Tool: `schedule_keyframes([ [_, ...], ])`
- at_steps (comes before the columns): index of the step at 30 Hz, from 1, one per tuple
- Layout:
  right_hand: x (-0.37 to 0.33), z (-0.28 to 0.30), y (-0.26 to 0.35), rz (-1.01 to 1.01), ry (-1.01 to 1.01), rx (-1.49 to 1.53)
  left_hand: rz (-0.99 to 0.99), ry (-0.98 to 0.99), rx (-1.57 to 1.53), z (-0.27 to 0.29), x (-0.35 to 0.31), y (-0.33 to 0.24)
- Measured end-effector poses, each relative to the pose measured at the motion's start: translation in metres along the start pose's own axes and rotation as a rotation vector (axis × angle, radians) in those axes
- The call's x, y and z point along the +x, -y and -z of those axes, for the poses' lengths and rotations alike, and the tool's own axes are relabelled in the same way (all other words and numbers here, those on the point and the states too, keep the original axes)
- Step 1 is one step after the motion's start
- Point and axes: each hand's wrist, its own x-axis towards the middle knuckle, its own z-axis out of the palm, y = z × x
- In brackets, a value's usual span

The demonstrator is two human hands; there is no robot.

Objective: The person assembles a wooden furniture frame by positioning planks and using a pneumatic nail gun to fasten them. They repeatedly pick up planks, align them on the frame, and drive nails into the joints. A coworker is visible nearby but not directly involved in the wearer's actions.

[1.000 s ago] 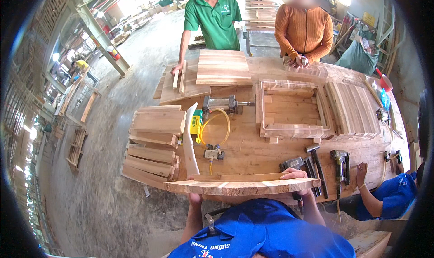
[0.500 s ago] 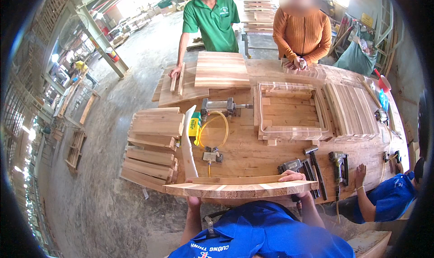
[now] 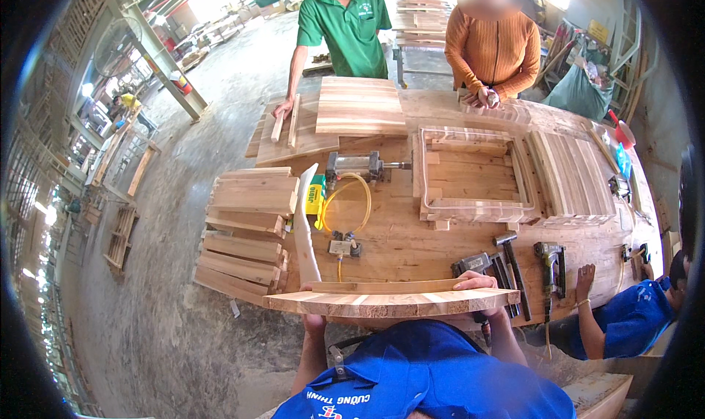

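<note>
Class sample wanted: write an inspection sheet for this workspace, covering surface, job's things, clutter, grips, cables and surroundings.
Surface: wooden workbench, bearing a wooden frame.
Job's things: striped wooden panel; wooden strip along its far side.
Clutter: hammer, two nail guns, metal cylinder.
Grips: left grip, partly hidden, and right grip both hold the panel.
Cables: yellow hose, looped beside the cylinder.
Surroundings: co-workers in green, orange and blue; concrete floor.

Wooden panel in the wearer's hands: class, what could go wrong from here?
The wooden panel might knock the hammer near its right end.
Its left part could catch the white strip beyond it.
Fingers of the right hand, over the far edge, might be pinched on lowering.
</note>
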Motion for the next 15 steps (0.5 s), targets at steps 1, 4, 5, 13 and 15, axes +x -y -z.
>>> schedule_keyframes([
  [1, 0.001, -0.001, 0.000, -0.004, -0.003, -0.005, -0.014, -0.005, -0.019, 0.001, -0.001, 0.001],
  [4, 0.004, -0.001, 0.004, 0.018, 0.001, 0.008, -0.038, 0.026, 0.071, -0.011, 0.002, -0.014],
  [5, 0.004, -0.001, 0.005, 0.030, 0.008, 0.021, -0.050, 0.009, 0.109, -0.010, 0.001, -0.013],
  [13, 0.000, 0.000, 0.004, -0.030, -0.003, 0.016, -0.045, -0.019, 0.063, -0.026, 0.006, -0.025],
  [15, 0.001, -0.003, 0.006, -0.030, 0.001, 0.024, -0.063, -0.001, 0.021, -0.018, 0.005, -0.016],
])
